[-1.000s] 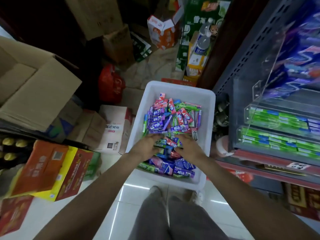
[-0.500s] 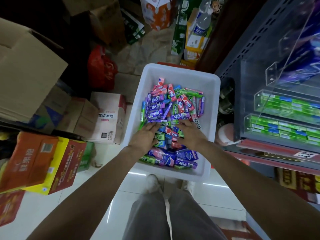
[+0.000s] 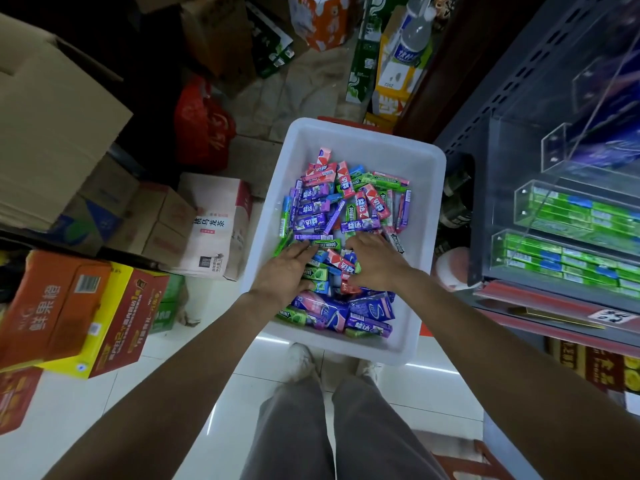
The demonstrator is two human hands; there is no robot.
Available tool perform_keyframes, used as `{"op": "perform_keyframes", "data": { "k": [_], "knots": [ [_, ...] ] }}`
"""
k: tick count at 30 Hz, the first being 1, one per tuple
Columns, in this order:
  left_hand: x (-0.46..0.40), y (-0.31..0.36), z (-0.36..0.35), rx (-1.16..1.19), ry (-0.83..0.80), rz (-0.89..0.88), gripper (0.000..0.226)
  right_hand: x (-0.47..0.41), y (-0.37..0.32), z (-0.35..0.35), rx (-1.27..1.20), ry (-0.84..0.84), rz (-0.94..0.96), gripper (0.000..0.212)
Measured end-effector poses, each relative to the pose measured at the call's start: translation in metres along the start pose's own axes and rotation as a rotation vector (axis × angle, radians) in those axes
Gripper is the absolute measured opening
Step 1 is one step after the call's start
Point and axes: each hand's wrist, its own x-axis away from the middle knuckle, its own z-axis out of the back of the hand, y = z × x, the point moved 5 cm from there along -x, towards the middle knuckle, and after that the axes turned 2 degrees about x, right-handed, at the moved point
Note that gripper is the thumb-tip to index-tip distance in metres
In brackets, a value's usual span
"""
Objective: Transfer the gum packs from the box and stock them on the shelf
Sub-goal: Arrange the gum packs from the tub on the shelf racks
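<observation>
A white plastic box [image 3: 363, 143] stands on the floor in front of my feet, holding several gum packs [image 3: 332, 209] in purple, green, red and blue. Both hands are down inside it, palms on the pile. My left hand [image 3: 287, 271] lies flat with straight fingers over green packs. My right hand [image 3: 374, 261] rests beside it with fingers spread across red and green packs; whether it grips any I cannot tell. At the right, the shelf [image 3: 540, 292] carries clear acrylic trays with rows of green gum packs [image 3: 568, 261].
Cardboard cartons [image 3: 207, 226] and an orange and yellow drinks case [image 3: 79, 313] crowd the floor on the left. A red bag [image 3: 204, 126] lies behind them. More cartons and a bottle [image 3: 412, 32] stand beyond the box. White tiles [image 3: 162, 393] show around my legs.
Both hands have slid a little farther up the pile toward the middle of the box. The view has tilted, so the box sits lower and closer in the picture.
</observation>
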Motion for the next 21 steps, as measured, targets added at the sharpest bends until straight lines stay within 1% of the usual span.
{"op": "perform_keyframes", "data": {
  "k": [4, 8, 10, 12, 13, 15, 18, 19, 21],
  "knots": [
    [0.001, 0.001, 0.001, 0.011, -0.007, 0.007, 0.076, -0.002, 0.002, 0.003, -0.002, 0.070, -0.011, 0.041],
    [0.001, 0.001, 0.000, 0.013, -0.001, 0.009, 0.075, -0.014, 0.004, -0.004, 0.034, 0.030, -0.041, 0.039],
    [0.002, 0.001, 0.001, 0.032, 0.005, 0.009, 0.074, -0.016, 0.002, -0.004, 0.058, 0.059, -0.049, 0.036],
    [0.003, 0.003, 0.004, 0.090, 0.024, 0.012, 0.070, -0.012, 0.002, 0.003, 0.026, 0.117, -0.062, 0.032],
    [0.004, 0.005, 0.006, 0.131, 0.044, 0.011, 0.067, -0.005, 0.003, 0.008, -0.025, 0.158, -0.071, 0.029],
    [0.006, 0.010, 0.011, 0.226, 0.105, 0.008, 0.057, 0.012, 0.008, 0.022, -0.185, 0.303, -0.095, 0.024],
    [0.006, 0.027, 0.018, 0.296, 0.182, -0.025, 0.041, 0.044, 0.025, 0.036, -0.559, 0.499, -0.121, 0.022],
    [0.004, 0.035, 0.019, 0.305, 0.183, -0.055, 0.037, 0.054, 0.030, 0.037, -0.673, 0.540, -0.119, 0.019],
    [-0.002, 0.054, 0.017, 0.307, 0.134, -0.126, 0.029, 0.070, 0.036, 0.038, -0.873, 0.597, -0.110, 0.018]
  ]
}}
